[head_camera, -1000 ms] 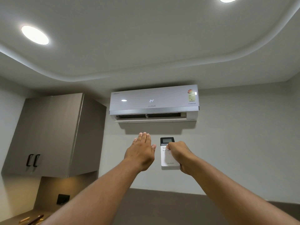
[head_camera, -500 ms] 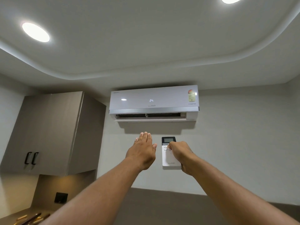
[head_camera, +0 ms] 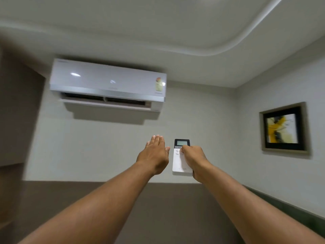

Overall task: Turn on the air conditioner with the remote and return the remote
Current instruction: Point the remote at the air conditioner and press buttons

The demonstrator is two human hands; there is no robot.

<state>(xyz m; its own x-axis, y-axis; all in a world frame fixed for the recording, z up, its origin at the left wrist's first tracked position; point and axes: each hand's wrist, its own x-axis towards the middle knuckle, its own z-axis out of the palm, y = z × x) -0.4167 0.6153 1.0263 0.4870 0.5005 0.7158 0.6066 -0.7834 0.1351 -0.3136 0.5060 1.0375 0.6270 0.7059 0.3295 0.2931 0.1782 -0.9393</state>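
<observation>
The whole picture is a bit blurry, so small things are hard to read. The air conditioner [head_camera: 108, 83] hangs high on the wall [head_camera: 202, 120], up and to the left of the hands. Its little glowing numbers are too smeared to read, and the sticker at its right end is only a blur of color. The flap at its bottom is open, and the slot behind it is dark. On the far left, a brown cupboard [head_camera: 15, 110] is cut off by the edge and very fuzzy. The right hand [head_camera: 194, 160] holds the remote [head_camera: 181, 158] up in the air, well below the air conditioner and a bit to its right. The remote is white with a dark top and a small gray screen, but the screen is too small to read. The right hand's fingers wrap around the back of the remote and are hidden, and the thumb presses on a button near the top. The left hand [head_camera: 155, 155] is just beside the remote, flat and empty, with its fingers [head_camera: 157, 139] pressed together and pointing up. A framed picture [head_camera: 283, 128] with yellow paint hangs on the right wall.
</observation>
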